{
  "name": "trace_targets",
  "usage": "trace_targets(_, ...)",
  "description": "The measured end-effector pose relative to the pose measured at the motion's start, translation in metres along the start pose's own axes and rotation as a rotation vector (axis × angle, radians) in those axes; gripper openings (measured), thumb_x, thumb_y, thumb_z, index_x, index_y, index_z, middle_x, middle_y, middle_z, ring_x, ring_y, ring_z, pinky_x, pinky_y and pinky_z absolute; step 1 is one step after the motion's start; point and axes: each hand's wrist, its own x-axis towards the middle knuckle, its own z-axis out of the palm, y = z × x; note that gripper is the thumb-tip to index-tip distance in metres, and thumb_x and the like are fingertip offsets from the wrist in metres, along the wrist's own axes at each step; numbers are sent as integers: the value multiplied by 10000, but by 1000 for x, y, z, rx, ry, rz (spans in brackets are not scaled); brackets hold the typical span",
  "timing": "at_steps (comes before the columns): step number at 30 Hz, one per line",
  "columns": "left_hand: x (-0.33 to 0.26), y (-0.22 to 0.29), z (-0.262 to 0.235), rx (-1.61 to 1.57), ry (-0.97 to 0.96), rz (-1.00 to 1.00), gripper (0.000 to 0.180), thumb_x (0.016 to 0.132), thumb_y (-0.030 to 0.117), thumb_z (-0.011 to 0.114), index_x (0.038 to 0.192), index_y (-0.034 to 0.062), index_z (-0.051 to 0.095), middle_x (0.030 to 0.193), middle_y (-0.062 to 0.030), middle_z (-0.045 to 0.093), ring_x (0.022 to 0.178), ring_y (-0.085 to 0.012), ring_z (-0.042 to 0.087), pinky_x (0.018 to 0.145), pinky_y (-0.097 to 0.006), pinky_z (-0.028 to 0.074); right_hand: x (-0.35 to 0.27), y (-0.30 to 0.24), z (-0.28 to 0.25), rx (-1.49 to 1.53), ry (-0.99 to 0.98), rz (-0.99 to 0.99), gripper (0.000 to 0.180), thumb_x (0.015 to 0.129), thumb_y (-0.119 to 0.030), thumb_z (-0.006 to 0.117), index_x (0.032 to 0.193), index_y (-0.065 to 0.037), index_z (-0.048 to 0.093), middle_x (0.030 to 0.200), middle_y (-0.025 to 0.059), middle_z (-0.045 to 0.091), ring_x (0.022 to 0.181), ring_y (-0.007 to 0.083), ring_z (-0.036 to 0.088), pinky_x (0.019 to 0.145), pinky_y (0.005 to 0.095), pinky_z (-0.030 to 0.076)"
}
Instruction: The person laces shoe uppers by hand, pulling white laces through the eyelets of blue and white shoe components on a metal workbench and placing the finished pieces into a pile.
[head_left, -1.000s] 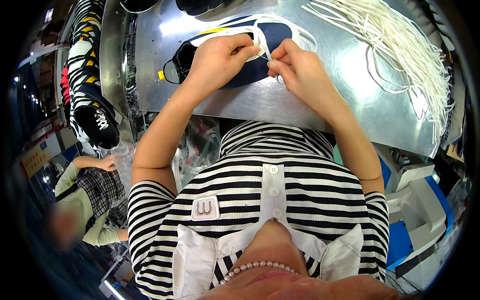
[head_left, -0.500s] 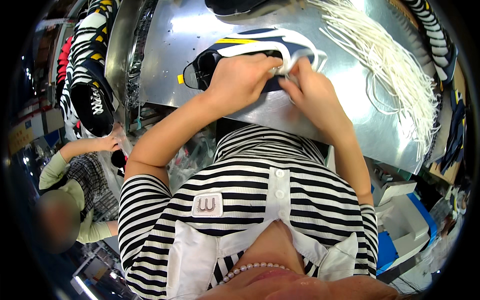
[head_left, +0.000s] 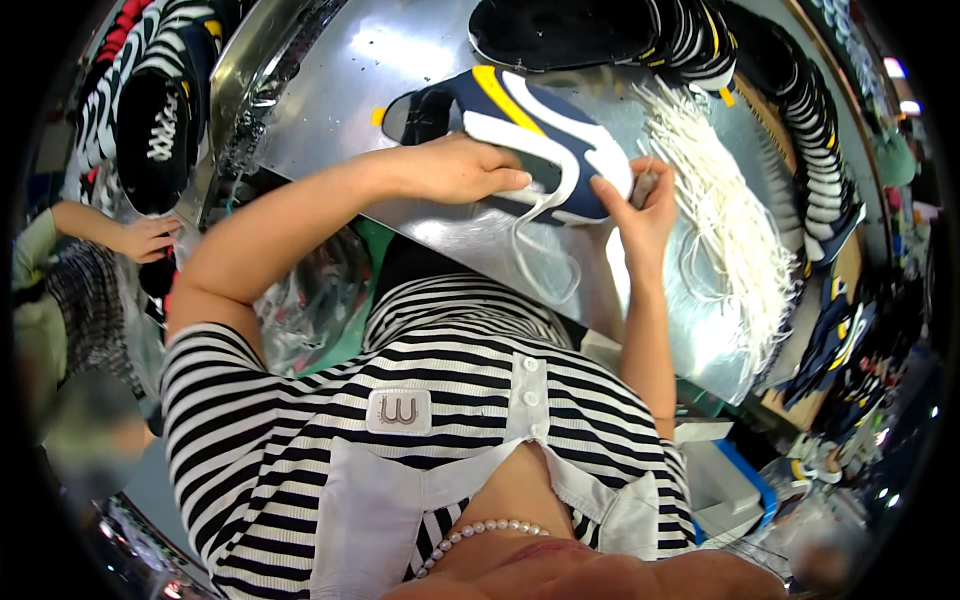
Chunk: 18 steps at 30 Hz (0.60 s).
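Observation:
A navy sneaker with white bands and a yellow stripe is tipped on its side on the metal table, its toe to the right. My left hand is closed on its near edge by the opening, thumb stretched along it; some fingertips are hidden. Around the toe end my right hand is closed, thumb against the front and the other fingers curled beyond it. From the sneaker a white shoelace hangs in a loose loop toward me, free of both hands.
A bundle of white laces lies right of the sneaker on the metal table. Dark shoes line the far edge, and more shoes stand at left. A co-worker's hand is at far left.
My hands have moved apart; the right has left the lace area for the toe. The sneaker has rolled, showing more of its side, and the lace now dangles. The view has shifted.

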Motion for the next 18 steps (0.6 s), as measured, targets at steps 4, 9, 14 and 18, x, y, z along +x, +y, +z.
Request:
trace_targets(4,5,-1,5,-433,-68,-238,369,936,391,642,1108,74,720,1146,-45,669,1112,-161,557,977,-281,403,-8,-17,19,169,-43,99,440,771,-52,819,1082,-47,507,976,23,546,856,99,524,782,223,433)
trace_targets(9,21,0,10,-492,-164,-328,252,862,289,740,1030,102,729,1061,-24,662,1024,-127,552,903,-264,404,-8,-13,25,128,-2,123,443,780,-55,798,1083,-54,474,999,69,552,883,129,528,787,259,444)
trace_targets(14,26,-5,16,-645,-133,-176,168,857,236,724,962,105,715,961,9,671,920,-111,578,850,-260,440,-10,-5,22,112,40,181,341,836,-65,766,1064,-52,513,926,19,564,820,81,525,742,204,429)
trace_targets(18,34,-13,21,-66,459,81,159,814,184,667,903,63,719,846,-108,697,821,-289,656,755,-391,503,-9,-7,18,370,113,393,288,871,-88,742,1049,-56,518,880,18,592,742,71,552,665,194,451)
